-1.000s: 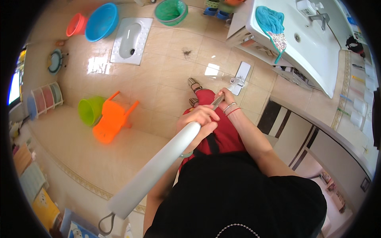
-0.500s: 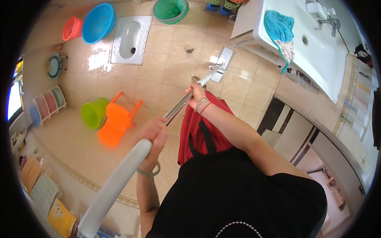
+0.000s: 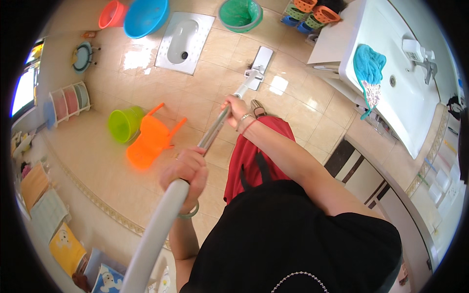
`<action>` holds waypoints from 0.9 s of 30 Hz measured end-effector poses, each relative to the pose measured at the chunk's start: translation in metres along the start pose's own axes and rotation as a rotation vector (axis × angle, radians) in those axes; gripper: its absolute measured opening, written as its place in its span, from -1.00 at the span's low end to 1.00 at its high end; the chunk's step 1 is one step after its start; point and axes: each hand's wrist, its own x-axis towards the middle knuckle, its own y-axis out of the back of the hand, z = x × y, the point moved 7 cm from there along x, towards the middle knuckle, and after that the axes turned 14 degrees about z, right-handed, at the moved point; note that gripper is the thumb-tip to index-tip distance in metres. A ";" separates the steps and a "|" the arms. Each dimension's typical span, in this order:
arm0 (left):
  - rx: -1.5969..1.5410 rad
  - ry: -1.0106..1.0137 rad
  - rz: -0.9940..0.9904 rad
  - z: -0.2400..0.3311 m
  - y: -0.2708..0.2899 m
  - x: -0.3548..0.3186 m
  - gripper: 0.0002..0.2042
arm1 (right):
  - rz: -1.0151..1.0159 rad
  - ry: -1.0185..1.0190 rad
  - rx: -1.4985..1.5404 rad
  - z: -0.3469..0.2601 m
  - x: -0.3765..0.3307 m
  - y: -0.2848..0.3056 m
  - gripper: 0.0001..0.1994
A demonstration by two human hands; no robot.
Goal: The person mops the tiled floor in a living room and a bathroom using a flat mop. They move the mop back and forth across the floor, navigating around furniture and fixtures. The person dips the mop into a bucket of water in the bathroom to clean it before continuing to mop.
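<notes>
A long-handled flat mop (image 3: 160,229) slants across the view from the lower left up to its pale rectangular head (image 3: 264,56), which lies on the tiled floor. Closer to my body, my left hand (image 3: 188,171) is wrapped round the thick grey upper part of the handle. Further down the pole my right hand (image 3: 236,108) grips the thinner metal shaft with closed fingers. Some dark hair-like debris (image 3: 249,65) shows at the left edge of the mop head, partly hidden by it.
A squat toilet (image 3: 187,40), a green bin (image 3: 240,15) and a blue basin (image 3: 145,18) line the far side. An orange child's chair (image 3: 148,141) and a lime bucket (image 3: 125,124) stand left. At right is a sink (image 3: 399,105) with a teal cloth (image 3: 370,70) over its rim.
The mop head has slid left across the floor and now meets the debris, which lay apart from it before. Both hands keep their hold on the handle. The whole view has shifted somewhat.
</notes>
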 end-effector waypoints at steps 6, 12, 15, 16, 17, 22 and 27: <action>-0.118 -0.048 0.012 -0.016 -0.007 -0.012 -0.73 | 0.127 0.080 -0.131 -0.027 -0.003 0.039 -0.93; -0.284 0.141 0.137 -0.070 -0.022 -0.017 -0.74 | 0.180 0.172 -0.269 -0.075 0.038 0.075 -0.96; -0.291 0.218 0.233 -0.082 0.007 -0.012 -0.78 | 0.205 0.207 -0.277 -0.062 0.048 0.058 -0.95; -0.293 0.230 0.264 -0.090 0.021 -0.016 -0.79 | 0.172 0.203 -0.393 -0.051 0.047 0.055 -0.95; -0.270 0.212 0.288 -0.091 0.034 -0.017 -0.78 | 0.211 0.224 -0.377 -0.042 0.051 0.047 -0.93; -0.155 0.190 0.404 -0.089 0.108 -0.039 -0.77 | 0.252 0.142 -0.549 0.033 0.042 0.000 -0.92; -0.183 0.175 0.457 -0.099 0.160 -0.040 -0.77 | 0.297 0.184 -0.665 0.072 0.039 -0.036 -0.91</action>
